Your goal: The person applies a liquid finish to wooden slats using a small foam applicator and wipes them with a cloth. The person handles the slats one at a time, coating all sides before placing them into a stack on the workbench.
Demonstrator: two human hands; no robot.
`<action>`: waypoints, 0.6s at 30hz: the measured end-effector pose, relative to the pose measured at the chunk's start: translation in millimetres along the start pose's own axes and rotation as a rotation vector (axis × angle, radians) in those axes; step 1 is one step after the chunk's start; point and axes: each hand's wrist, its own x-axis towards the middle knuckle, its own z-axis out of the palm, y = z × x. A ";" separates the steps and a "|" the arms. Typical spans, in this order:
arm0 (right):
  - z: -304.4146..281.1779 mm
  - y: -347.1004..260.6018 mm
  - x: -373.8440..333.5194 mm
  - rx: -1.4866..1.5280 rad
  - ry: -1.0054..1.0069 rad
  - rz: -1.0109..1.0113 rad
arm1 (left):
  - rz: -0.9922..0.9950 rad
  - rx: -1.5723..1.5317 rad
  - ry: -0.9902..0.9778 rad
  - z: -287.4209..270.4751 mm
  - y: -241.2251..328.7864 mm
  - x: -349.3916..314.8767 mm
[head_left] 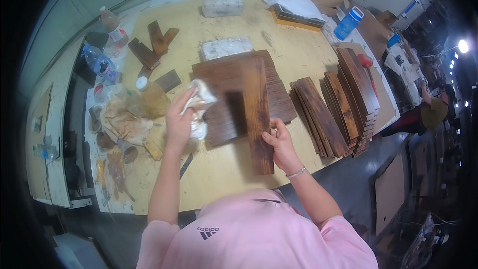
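Observation:
My right hand (282, 144) grips a long brown wooden plank (255, 94) by its right edge near the lower end, thumb on its face. The plank stands raised over a wide dark wooden board stack (219, 114) on the table. Bunched in my left hand (178, 119) is a white cloth (200, 100), stained brown in places, held to the left of the plank and apart from it. A foil-like silvery wrapped block (227, 48) lies just beyond the board stack.
Stacked planks (318, 114) and more planks (356, 84) line the table's right side. At left stand plastic bottles (99, 63), a white-capped jug (152, 97), a stained rag (125, 119) and wood offcuts (157, 40). A blue bottle (348, 23) is far right; another person (432, 112) is beyond.

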 end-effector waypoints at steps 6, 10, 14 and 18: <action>18.0 -12.1 28.2 0.023 0.092 -0.136 | 0.505 0.326 -0.503 70.8 27.7 -77.6; 17.4 -45.1 29.3 0.012 0.068 -0.237 | 0.171 0.260 -0.628 22.7 0.2 -129.7; 20.9 -15.0 12.5 -0.435 0.075 -0.127 | 0.330 0.431 -0.277 32.1 64.8 -75.7; 47.3 8.5 -26.6 -0.814 -0.121 -0.190 | 0.589 0.782 -0.310 41.0 34.6 -44.0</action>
